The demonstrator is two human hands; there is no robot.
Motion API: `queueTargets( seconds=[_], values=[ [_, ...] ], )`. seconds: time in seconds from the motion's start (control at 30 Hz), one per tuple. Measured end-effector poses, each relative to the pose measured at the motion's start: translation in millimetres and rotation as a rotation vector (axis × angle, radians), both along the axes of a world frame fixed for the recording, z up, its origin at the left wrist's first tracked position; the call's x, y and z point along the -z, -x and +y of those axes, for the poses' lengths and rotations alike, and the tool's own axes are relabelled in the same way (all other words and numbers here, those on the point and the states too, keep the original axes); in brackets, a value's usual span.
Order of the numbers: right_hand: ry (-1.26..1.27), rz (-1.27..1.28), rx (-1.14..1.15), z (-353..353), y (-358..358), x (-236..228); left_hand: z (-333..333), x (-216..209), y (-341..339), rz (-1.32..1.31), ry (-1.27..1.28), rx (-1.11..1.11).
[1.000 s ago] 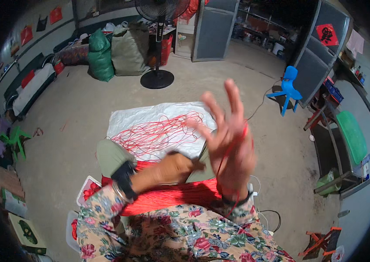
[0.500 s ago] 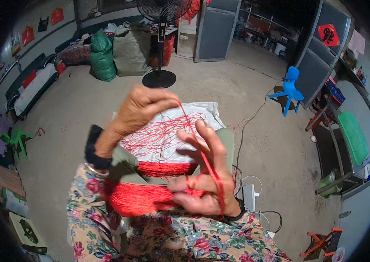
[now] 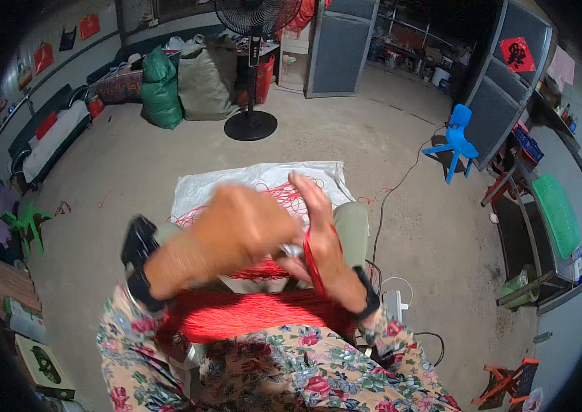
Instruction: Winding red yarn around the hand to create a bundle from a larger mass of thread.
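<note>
While both forearms in flowered sleeves rose from the near edge, the left hand [image 3: 246, 230] hung blurred in the middle of the scene, its back turned up toward the camera, so whether its fingers were curled or spread could not be told. Just to its right, the right hand [image 3: 322, 240] stood upright with its fingers pressed together and pointing away, and a band of red string [image 3: 310, 255] ran wrapped around its palm. The two hands were touching or nearly so at a small pale spot between them, too blurred to make out.

Below the hands, a thick bundle of red strings [image 3: 250, 316] lay across the lap, stretching from left to right. Farther off, a white sack [image 3: 263, 180] was spread on the concrete floor [image 3: 167, 158] with loose red strands [image 3: 291, 196] scattered over it.

Each wrist bore a dark band. Far away stood a black pedestal fan [image 3: 253, 69], with a green sack [image 3: 159, 89] and a grey-green sack [image 3: 207, 79] to its left. A blue plastic chair [image 3: 456, 141] stood at the far right, and a small green chair [image 3: 25, 221] at the left.
</note>
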State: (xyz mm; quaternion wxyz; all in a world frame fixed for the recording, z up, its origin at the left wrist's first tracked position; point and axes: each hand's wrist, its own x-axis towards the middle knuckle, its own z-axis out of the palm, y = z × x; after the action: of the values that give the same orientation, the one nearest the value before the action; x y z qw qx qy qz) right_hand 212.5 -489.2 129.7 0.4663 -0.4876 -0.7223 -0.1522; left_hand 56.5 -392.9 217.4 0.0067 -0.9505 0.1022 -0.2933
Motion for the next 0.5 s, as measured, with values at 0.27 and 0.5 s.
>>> queueTargets(
  seconds=[0.27,0.5],
  values=[
    [0.092,0.754,-0.883,-56,40,-51,33,61,-38,-0.127,0.734,0.167],
    [-0.121,0.172,0.325,33,-34,-12,-74,95,-21,0.451,0.414,0.275]
  ],
)
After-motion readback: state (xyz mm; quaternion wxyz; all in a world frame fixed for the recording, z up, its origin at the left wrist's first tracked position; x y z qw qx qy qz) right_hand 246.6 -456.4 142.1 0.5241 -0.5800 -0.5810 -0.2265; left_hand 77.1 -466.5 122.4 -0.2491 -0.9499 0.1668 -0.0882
